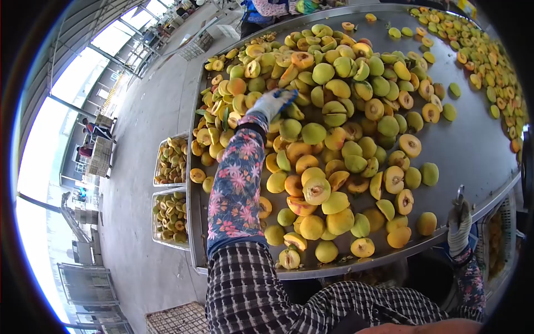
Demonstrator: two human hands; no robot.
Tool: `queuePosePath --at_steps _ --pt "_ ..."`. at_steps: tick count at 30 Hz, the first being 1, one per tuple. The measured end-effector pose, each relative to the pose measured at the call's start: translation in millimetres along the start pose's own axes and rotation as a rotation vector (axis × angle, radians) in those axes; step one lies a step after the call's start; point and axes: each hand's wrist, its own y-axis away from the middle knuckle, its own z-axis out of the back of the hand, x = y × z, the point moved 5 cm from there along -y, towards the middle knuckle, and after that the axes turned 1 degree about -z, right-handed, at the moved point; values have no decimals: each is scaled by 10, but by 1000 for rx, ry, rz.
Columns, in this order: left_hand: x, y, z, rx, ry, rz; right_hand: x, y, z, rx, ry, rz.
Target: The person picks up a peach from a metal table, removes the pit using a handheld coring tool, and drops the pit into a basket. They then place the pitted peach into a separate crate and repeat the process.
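Observation:
My left hand (273, 104), in a white glove with blue fingertips, reaches over the pile of yellow-green peaches (313, 133). Its fingers stretch out and touch fruit near the pile's upper left part; I see no peach clasped in them. Many peaches are split, with brown pits or hollows showing, like the peach half (316, 190) near the middle. My right hand (459, 225), in a pale knitted glove, is closed by the table's near right edge. From its grip sticks up a metal pitting tool (460, 192) with a looped end; the handle is hidden.
The fruit lies on a metal table (445, 146) with a raised rim. More peach halves (489, 72) spread along its far right side. Crates of fruit (171, 214) stand on the floor at left. Another person's gloved hand (306, 6) shows at the far edge.

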Motion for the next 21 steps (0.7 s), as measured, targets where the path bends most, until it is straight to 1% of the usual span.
queuePosePath --at_steps 1,3,4,5,7,10,11,13,16,17,19,20,21 --pt "-95 154 -62 44 -79 21 34 -27 -2 -1 10 -39" --pt "-73 278 -241 43 -227 39 104 -76 -5 -3 29 -117" --pt "-118 410 -306 6 -256 -77 144 -95 -26 -22 21 -114" --pt "-129 469 -380 81 -196 -44 190 -106 -54 -43 13 -114" --pt "-422 962 -453 12 -231 -45 344 -172 -107 -33 5 -81" --pt "-608 1292 -702 56 -212 -168 636 -230 -126 -47 -1 -80" --pt "-656 1335 -786 103 -254 -214 724 -250 -150 -52 -7 -89" --pt "-1093 1526 -858 96 -474 -335 791 -240 -178 -58 -11 -103" --pt "-1422 1287 -1054 76 -706 -519 731 -238 -152 -60 13 -113" --pt "-1488 1157 -1116 170 -721 -493 656 -230 -161 -66 21 -114" --pt "-1573 876 -1155 202 -811 -497 559 -249 -163 -59 -21 -157" --pt "-1574 727 -1152 134 -717 -531 526 -220 -161 -48 -73 -205" --pt "-1572 511 -1163 129 -685 -529 525 -178 -165 -35 -126 -257"
